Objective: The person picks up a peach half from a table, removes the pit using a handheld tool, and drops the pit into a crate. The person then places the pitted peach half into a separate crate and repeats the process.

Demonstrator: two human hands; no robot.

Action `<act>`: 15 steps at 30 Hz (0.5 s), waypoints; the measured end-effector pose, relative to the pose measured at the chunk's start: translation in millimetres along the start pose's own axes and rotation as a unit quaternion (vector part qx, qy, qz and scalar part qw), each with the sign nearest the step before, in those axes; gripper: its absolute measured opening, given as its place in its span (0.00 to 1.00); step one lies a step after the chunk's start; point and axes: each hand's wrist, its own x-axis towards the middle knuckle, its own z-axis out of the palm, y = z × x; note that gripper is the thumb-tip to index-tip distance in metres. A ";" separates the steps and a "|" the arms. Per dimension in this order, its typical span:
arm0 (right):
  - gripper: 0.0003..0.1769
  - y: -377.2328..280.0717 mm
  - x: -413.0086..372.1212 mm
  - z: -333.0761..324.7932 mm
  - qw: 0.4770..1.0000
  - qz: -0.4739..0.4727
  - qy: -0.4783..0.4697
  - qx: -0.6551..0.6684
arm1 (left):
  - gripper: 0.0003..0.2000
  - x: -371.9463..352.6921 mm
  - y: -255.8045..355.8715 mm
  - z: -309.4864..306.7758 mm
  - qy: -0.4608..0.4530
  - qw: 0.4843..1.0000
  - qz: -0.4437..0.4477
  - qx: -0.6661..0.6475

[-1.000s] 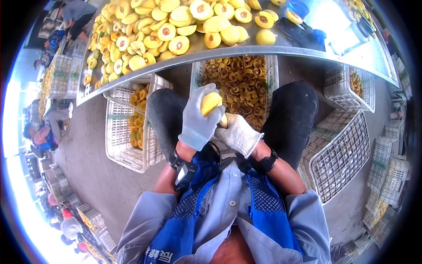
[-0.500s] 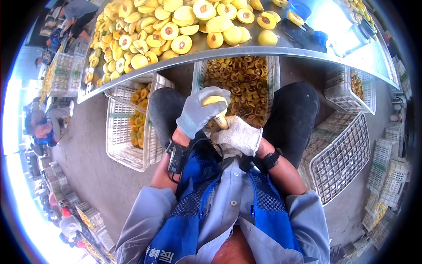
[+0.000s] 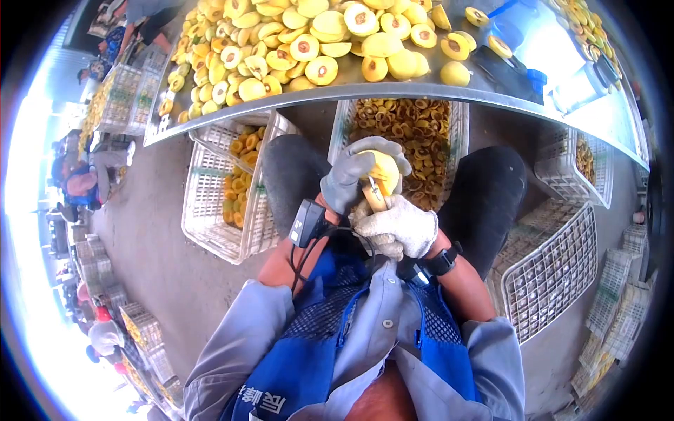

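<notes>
L hand (image 3: 354,175), grey glove: fingers wrapped tight round yellow peach (image 3: 386,170), held over lap. R hand (image 3: 397,226), white glove, just below: fist closed on tool (image 3: 372,196), tip against peach; blade can't be seen. Crate (image 3: 461,140) of brownish fruit bits btwn knees, under peach. Table (image 3: 393,90) above w/ halved peaches (image 3: 309,49). 2nd crate (image 3: 203,203) to left.

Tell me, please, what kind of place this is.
Probably a fruit-processing workshop: halved yellow fruit heaped on a metal table, plastic crates of fruit pieces on the floor, other workers nearby.
</notes>
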 end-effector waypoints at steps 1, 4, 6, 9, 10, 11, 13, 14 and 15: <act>0.12 -0.3 -1.8 1.5 1.000 -0.012 -0.008 -0.024 | 0.27 -3.1 -3.1 8.7 0.020 0.998 0.032 -0.041; 0.11 -2.8 -9.2 6.9 0.998 -0.057 -0.006 -0.030 | 0.27 -8.8 12.8 18.6 0.181 0.979 0.097 -0.019; 0.12 -2.2 -9.7 1.2 0.999 -0.043 -0.004 0.007 | 0.25 -32.0 57.6 3.4 0.203 0.966 0.114 0.111; 0.13 -2.2 -5.6 3.3 0.998 -0.048 0.039 -0.012 | 0.25 -77.6 132.1 -35.8 0.279 0.769 0.059 0.572; 0.14 -0.7 -2.4 3.1 0.998 -0.048 0.044 -0.012 | 0.25 -91.7 147.1 -52.5 0.300 0.681 0.028 0.667; 0.13 -3.8 -2.6 4.4 0.997 -0.043 0.047 -0.039 | 0.25 -101.8 160.9 -59.3 0.328 0.600 -0.031 0.729; 0.13 -4.7 0.8 5.7 0.995 -0.059 0.047 -0.069 | 0.24 -109.2 178.2 -66.7 0.338 0.443 -0.124 0.821; 0.13 -5.1 2.5 6.5 0.993 -0.067 0.047 -0.085 | 0.23 -105.3 179.8 -70.8 0.354 0.489 -0.100 0.791; 0.12 -7.0 2.3 8.3 0.990 -0.069 0.062 -0.110 | 0.23 -94.9 180.6 -74.1 0.367 0.533 -0.076 0.759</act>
